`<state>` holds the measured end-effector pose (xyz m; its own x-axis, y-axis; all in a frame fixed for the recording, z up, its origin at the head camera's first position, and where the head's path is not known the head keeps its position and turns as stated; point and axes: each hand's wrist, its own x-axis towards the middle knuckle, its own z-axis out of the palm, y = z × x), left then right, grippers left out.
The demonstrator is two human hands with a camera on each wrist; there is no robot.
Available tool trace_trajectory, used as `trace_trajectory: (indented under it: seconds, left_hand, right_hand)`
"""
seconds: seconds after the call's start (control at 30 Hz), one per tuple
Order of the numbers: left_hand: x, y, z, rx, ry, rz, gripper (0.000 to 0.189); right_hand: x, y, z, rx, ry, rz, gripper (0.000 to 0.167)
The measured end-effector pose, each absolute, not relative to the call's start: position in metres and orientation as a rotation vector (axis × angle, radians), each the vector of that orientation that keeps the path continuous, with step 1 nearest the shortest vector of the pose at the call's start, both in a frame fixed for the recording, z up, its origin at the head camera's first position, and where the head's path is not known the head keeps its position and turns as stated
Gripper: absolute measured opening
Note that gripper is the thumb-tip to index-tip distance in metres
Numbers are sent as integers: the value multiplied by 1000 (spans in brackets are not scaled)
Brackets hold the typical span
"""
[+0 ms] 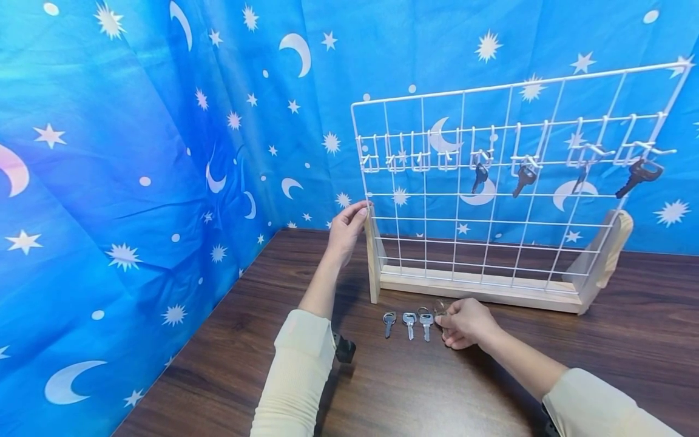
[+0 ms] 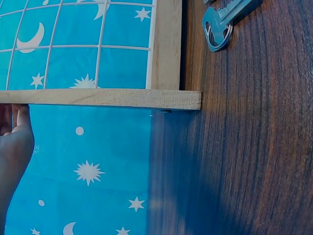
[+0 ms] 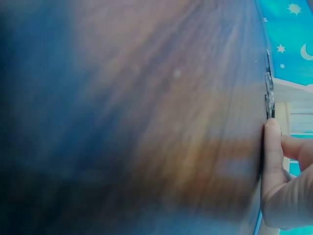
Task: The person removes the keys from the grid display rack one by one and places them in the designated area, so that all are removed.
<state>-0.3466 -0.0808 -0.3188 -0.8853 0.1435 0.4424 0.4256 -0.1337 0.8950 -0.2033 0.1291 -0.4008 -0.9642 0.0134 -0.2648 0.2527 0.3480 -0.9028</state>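
Note:
My left hand (image 1: 347, 232) holds the upper end of the left wooden post (image 1: 373, 261) of a white wire grid rack (image 1: 453, 218). In the left wrist view that hand sits at the left edge, its fingertips partly hidden by the post. On the table before the rack, my right hand (image 1: 469, 325) pinches a key (image 1: 440, 308) with a ring, mostly covered by the fingers. Left of it lie three silver keys: one key (image 1: 389, 323) apart, then a key (image 1: 409, 325) and a key (image 1: 426, 326) close together. The right wrist view shows the keys edge-on beyond the fingertips.
Dark keys, such as this key (image 1: 639, 176), hang from hooks on the rack's right half; several hooks (image 1: 420, 161) on the left carry nothing. The rack's wooden base (image 1: 480, 288) stands on a brown table (image 1: 246, 364). A blue star-patterned cloth (image 1: 136, 200) hangs behind and left.

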Motion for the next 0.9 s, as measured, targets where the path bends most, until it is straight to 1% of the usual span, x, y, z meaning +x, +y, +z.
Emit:
trace_trajectory:
  seconds: [0.37, 0.9]
  left_hand:
    - [-346, -80, -319, -636, -1933, -2131, 29]
    - [-348, -81, -319, -656, -1929, -2120, 29]
  right_hand:
    - [-202, 127, -404, 216, 2531, -1538, 26]
    - [-201, 125, -401, 210, 2610, -1453, 27]
